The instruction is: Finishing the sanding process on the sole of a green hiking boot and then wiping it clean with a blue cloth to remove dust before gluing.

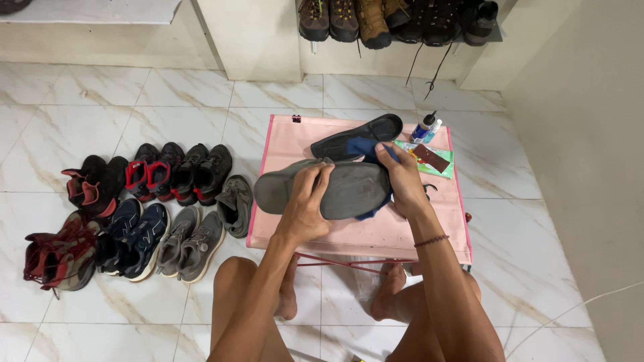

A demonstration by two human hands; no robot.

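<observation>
Pink low table (376,238), white marble tile floor (74,127), shoe rows (144,208)

Both hands grip a grey shoe (349,191) sole-up over a pink table (376,234): the left hand (305,204) clasps its middle, the right hand (402,177) its toe end, with a blue cloth (365,147) under the fingers. A dark insole (355,137) and small bottles (426,127) lie behind it. Shoe pairs (141,208) line the marble floor (537,281) to the left, boots (396,20) on a shelf beyond.
</observation>
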